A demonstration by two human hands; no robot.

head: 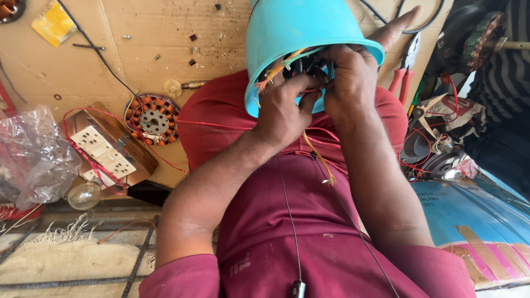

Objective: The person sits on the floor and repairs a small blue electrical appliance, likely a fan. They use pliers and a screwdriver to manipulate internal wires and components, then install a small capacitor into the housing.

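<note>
A turquoise plastic housing [292, 33], bucket-shaped, rests on my maroon-clad lap with its open end toward me. Both hands work at that opening. My left hand [284, 107] has its fingers curled at the rim, pinching thin wires near a dark part [309, 66] inside. My right hand [353, 83] grips the rim and the dark part from the right, index finger stretched out past the edge. Orange, yellow and red wires [317, 154] trail out of the opening over my lap.
On the cardboard floor to the left lie a copper-wound stator [153, 120], a wooden switch board with red wire [107, 149], a glass bulb [84, 194] and a crumpled plastic bag [33, 154]. Red-handled pliers [400, 77] and more motor parts [480, 33] lie at the right.
</note>
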